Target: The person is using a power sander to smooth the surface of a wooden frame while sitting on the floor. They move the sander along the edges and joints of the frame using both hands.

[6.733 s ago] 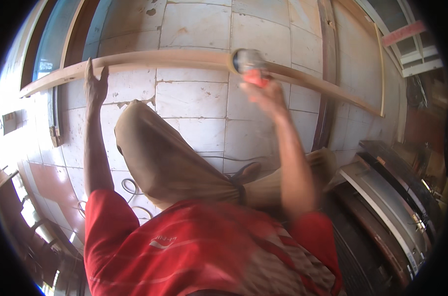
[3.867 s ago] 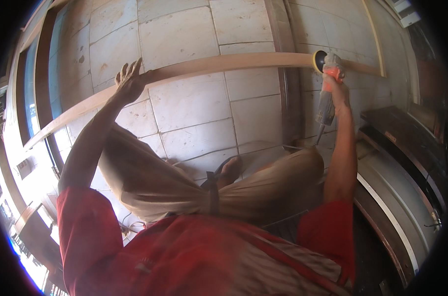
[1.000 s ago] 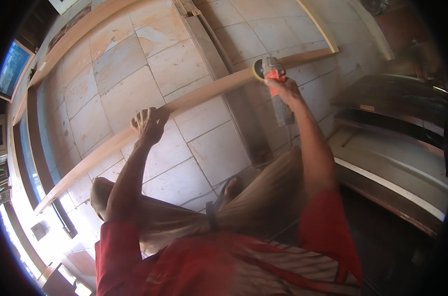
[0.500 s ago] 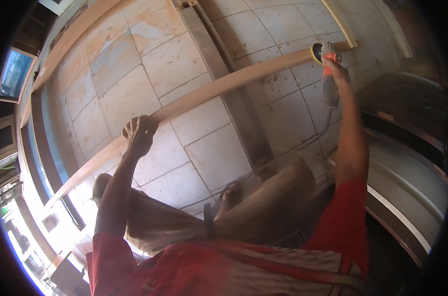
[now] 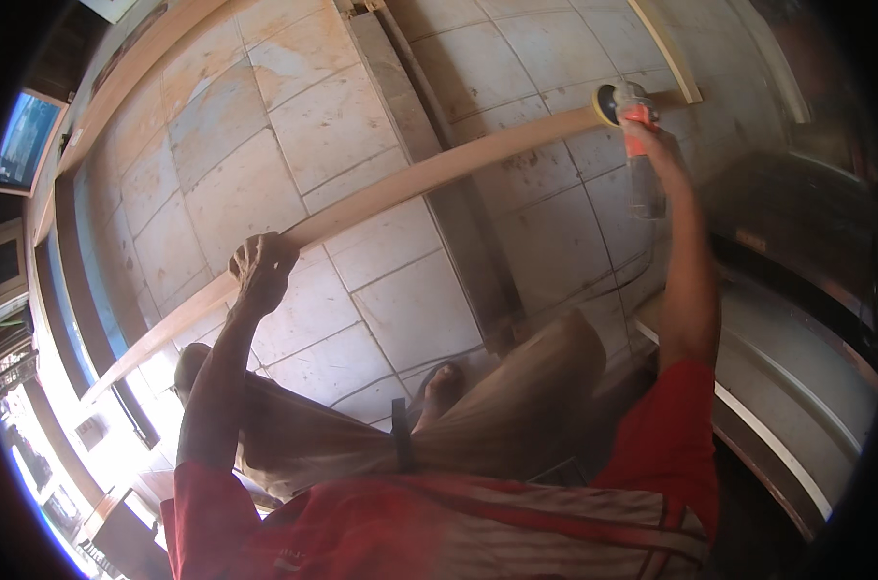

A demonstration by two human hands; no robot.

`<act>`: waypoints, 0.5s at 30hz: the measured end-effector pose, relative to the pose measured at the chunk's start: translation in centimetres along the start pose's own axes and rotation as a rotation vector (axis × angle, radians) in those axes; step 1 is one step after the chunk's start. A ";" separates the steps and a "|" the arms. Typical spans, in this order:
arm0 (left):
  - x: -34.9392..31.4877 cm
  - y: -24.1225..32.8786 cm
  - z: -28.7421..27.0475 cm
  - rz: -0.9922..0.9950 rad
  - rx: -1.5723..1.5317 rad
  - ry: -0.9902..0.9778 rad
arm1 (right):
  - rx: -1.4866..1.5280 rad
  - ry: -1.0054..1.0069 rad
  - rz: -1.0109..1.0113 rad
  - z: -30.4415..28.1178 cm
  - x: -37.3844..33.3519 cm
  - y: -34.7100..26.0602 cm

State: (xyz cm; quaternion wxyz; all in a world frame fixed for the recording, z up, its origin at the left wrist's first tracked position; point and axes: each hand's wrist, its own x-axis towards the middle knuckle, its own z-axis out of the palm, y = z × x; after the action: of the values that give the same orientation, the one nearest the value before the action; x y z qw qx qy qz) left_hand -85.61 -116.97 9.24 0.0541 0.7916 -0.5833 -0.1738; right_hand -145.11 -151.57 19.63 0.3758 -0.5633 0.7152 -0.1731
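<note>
A long wooden board [image 5: 400, 188] runs slantwise across the view, from lower left to upper right. My left hand [image 5: 263, 271] is closed around its edge, left of the middle. My right hand [image 5: 656, 140], arm stretched out, grips an orange and grey angle grinder [image 5: 645, 184]. The grinder's round disc [image 5: 607, 104], yellow at the rim with a dark centre, is at the board's far right end. Whether the disc touches the wood I cannot tell. A dark cord [image 5: 642, 271] trails from the grinder's lower end.
The board lies across a wide dusty beam [image 5: 468, 232] on the tiled floor [image 5: 236, 184]. A narrow wooden strip [image 5: 666, 48] reaches the board's right end. More boards [image 5: 134, 77] lie at the left. Metal-edged panels [image 5: 787, 377] stand close on my right. My bent legs [image 5: 516, 406] are below.
The grinder has shifted slightly left along the board, with my right hand on it. My left hand keeps its hold, and the whole view has moved a little.
</note>
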 end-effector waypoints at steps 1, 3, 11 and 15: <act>0.2 0.0 0.1 0.013 0.012 0.008 | 0.030 0.015 0.060 -1.2 0.9 0.3; 0.2 0.5 0.3 0.005 0.023 0.000 | 0.081 0.033 0.197 -2.0 1.5 0.0; 0.0 0.9 -0.6 -0.081 -0.023 -0.036 | 0.021 -0.228 -0.233 6.3 -7.2 -3.1; -0.1 0.5 -0.6 -0.033 0.055 -0.035 | -0.009 -0.136 -0.143 6.5 -6.5 -4.3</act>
State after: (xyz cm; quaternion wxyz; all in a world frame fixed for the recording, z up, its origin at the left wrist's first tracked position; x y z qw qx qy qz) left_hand -85.84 -117.07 9.99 0.0194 0.7991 -0.5756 -0.1726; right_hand -136.92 -145.67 20.49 0.4078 -0.6249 0.6467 -0.1578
